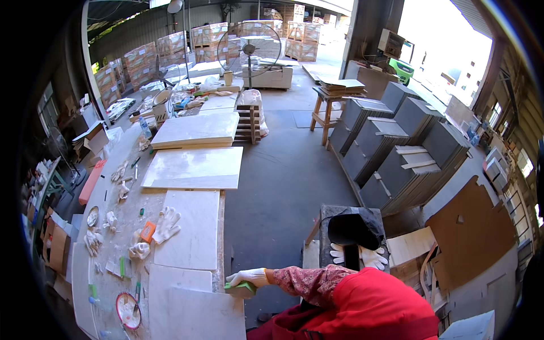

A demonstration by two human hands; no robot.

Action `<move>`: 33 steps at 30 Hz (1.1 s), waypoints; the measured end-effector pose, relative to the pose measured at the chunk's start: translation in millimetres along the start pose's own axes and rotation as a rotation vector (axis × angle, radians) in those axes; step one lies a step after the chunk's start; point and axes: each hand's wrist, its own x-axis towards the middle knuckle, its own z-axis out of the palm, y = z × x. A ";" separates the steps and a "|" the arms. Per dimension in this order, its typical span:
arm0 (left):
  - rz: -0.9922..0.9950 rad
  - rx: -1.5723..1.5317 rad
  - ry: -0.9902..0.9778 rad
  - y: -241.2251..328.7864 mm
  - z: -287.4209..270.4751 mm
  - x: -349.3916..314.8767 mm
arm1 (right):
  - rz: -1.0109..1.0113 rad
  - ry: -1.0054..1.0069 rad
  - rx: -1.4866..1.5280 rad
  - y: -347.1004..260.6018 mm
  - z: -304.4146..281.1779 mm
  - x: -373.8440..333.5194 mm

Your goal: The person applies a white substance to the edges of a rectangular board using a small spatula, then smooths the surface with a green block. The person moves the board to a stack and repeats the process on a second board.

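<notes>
1. R hand [249, 277], in a white knit glove w/ floral sleeve [311, 283] behind it, reaches L from the red garment [379, 300] at btm. Its fingers are closed round a green block [241, 290].
2. Green block: at the far R corner of the nearest white slab [212, 311], by the desk [150, 197] edge; can't tell if they touch.
3. L hand: out of view; can't tell what its fingers do.
4. Desk, L of slabs: loose white glove [166, 225] next to an orange box [148, 232]; nearer, a red-rimmed bowl [117, 309] w/ white residue & a tool.
5. Farther along desk: more white slabs, incl. a stack [195, 129].
6. R of aisle: black bag [348, 229] & white gloves [371, 258] on a small stand; beyond, dark-grey slab stacks [399, 164]; far R, brown cardboard sheet [473, 232].
7. Bkgd: round standing fan [249, 50], wrapped pallets [303, 41].
</notes>
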 end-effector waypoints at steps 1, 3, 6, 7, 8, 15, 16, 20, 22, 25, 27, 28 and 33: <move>0.022 -0.023 0.003 10.4 -4.5 -2.7 | 0.023 -0.010 0.018 11.9 -4.7 8.7; 0.009 -0.046 -0.095 22.2 -24.2 -3.7 | 0.073 0.002 0.032 19.6 2.5 18.4; 0.003 -0.087 -0.115 31.9 -44.3 -4.0 | 0.036 -0.011 -0.133 31.8 -2.5 35.1; 0.016 -0.109 -0.094 38.1 -48.9 -0.6 | 0.059 -0.021 -0.108 43.7 -14.5 43.5; 0.015 -0.118 -0.052 36.8 -50.2 -2.1 | 0.055 -0.019 -0.120 45.9 -12.7 42.2; -0.049 -0.119 -0.068 47.6 -48.0 -1.4 | 0.029 -0.023 -0.107 70.7 -13.0 8.6; -0.096 -0.111 -0.144 50.6 -55.5 8.4 | 0.097 0.046 -0.186 63.6 -18.4 3.6; -0.068 -0.328 -0.328 47.7 -59.2 47.1 | -0.176 0.251 -0.006 23.5 -29.6 -49.3; -0.010 -0.215 -0.190 33.1 -18.3 32.2 | -0.260 0.306 -0.025 31.5 -39.2 -40.8; -0.232 -0.260 -0.162 31.8 -45.6 31.3 | -0.247 0.384 -0.221 53.1 -16.0 -32.1; -0.218 -0.318 -0.173 38.6 -47.4 39.9 | -0.243 0.393 -0.308 67.8 -3.5 -32.8; -0.211 -0.336 -0.216 43.9 -48.1 42.9 | -0.266 0.381 -0.384 72.9 1.3 -35.6; -0.232 -0.371 -0.313 41.9 -49.7 39.2 | -0.255 0.323 -0.481 98.4 1.2 -13.3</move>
